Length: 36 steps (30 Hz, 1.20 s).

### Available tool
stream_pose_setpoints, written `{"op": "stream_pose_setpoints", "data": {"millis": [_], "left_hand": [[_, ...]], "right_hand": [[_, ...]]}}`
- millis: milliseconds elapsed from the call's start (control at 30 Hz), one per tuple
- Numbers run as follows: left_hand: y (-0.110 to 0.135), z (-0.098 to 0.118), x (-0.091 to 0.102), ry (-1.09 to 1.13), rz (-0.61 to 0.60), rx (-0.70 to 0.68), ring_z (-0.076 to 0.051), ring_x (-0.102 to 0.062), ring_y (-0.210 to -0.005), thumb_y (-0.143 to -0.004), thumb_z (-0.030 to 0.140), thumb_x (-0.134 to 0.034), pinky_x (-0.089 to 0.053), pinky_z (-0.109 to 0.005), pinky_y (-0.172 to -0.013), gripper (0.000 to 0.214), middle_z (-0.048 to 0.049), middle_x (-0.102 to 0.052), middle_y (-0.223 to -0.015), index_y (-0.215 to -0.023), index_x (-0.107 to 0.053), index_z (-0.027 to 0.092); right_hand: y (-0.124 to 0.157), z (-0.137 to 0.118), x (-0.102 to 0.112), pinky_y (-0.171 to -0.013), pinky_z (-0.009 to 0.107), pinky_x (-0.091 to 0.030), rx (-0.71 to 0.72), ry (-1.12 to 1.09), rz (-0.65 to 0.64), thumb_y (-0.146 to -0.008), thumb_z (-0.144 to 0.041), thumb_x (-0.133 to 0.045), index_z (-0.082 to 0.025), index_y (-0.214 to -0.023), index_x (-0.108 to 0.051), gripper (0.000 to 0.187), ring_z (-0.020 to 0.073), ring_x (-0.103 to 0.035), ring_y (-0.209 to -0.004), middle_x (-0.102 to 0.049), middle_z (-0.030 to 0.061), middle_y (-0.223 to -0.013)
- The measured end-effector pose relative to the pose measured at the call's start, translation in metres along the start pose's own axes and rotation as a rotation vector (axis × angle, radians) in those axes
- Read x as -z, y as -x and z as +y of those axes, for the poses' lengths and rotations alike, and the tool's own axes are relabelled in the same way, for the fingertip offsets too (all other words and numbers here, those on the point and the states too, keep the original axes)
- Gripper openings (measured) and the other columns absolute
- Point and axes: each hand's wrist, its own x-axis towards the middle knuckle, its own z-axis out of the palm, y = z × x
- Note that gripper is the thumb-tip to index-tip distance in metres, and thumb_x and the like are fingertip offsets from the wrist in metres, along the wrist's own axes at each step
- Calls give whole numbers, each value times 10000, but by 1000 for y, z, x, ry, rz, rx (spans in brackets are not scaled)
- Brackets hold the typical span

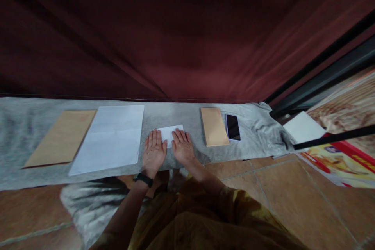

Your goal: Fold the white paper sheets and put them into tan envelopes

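A small white folded-looking paper (167,133) lies on the grey cloth in front of me, partly hidden under my hands. My left hand (154,150) rests flat on its left end, fingers stretched out. On its right end lies my right hand (183,147), also flat with the fingers extended. To the left is a stack or sheet of large white paper (113,136), overlapping the edge of a brown envelope (64,134). A smaller brown envelope (214,127) sits to the right of my right hand.
A phone (233,127) lies just right of the smaller envelope. Grey cloth (172,111) covers the long narrow surface, with a dark red curtain (187,58) behind it. At the right are a black metal frame (322,74) and a colourful printed box (342,162) on the tiled floor.
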Motion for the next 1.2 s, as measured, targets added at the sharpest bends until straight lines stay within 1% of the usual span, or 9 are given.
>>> {"op": "stream_pose_setpoints", "data": {"millis": [200, 367, 567, 700, 833, 1000, 1100, 1200], "left_hand": [[0, 0, 1, 11, -5, 17, -334, -288, -1536, -1027, 398, -256, -248, -532, -1249, 667, -235, -358, -1619, -1542, -365, -12], [-1, 1, 1, 25, -13, 41, -321, -298, -1534, -1019, 410, -284, -249, -522, -1254, 662, -204, -363, -1626, -1551, -368, 24], [0, -1, 2, 32, 12, 22, -324, -307, -1530, -1014, 406, -309, -270, -545, -1240, 653, -211, -372, -1618, -1549, -375, 37], [1, -2, 2, 42, 23, 2, -337, -309, -1528, -1017, 408, -314, -283, -560, -1231, 654, -229, -367, -1613, -1543, -379, 26], [2, -2, 1, 47, 34, -2, -333, -290, -1536, -1018, 398, -327, -285, -571, -1230, 650, -215, -355, -1622, -1566, -344, 47], [2, -2, -1, 26, 33, 9, -331, -291, -1536, -1025, 396, -324, -286, -560, -1233, 643, -215, -344, -1628, -1559, -357, 39], [2, -2, 0, 5, 30, 2, -339, -301, -1530, -1030, 388, -312, -290, -554, -1232, 639, -232, -353, -1618, -1544, -374, 12], [2, -2, 1, 1, 32, -10, -338, -293, -1534, -1032, 376, -307, -286, -552, -1235, 633, -232, -354, -1618, -1547, -368, 13]], "right_hand": [[13, 10, 6, -1240, 500, -226, -68, 28, 28, -1068, -297, -377, -165, -1521, -475, 482, 274, -394, -1469, -428, 85, -1606], [13, 10, 7, -1242, 483, -224, -92, 17, 22, -1071, -283, -364, -153, -1520, -475, 480, 269, -404, -1464, -435, 86, -1602], [13, 10, 7, -1232, 479, -250, -85, 7, 39, -1061, -260, -395, -151, -1513, -484, 474, 252, -420, -1455, -470, 110, -1576], [14, 10, 7, -1237, 482, -249, -77, 10, 49, -1060, -250, -391, -149, -1505, -495, 468, 262, -427, -1451, -476, 96, -1574], [18, 18, 7, -1237, 453, -267, -89, 0, 73, -1061, -228, -374, -139, -1500, -503, 466, 250, -424, -1454, -495, 91, -1561], [22, 28, 9, -1221, 463, -310, -102, -5, 93, -1038, -190, -383, -113, -1490, -509, 475, 251, -402, -1469, -481, 124, -1566], [17, 20, 10, -1234, 461, -302, -52, -22, 93, -1030, -194, -394, -97, -1489, -505, 482, 247, -367, -1492, -452, 124, -1587], [9, 2, 9, -1248, 437, -292, 83, -53, 40, -1039, -238, -417, -139, -1482, -524, 466, 224, -369, -1494, -447, 85, -1596]]}}
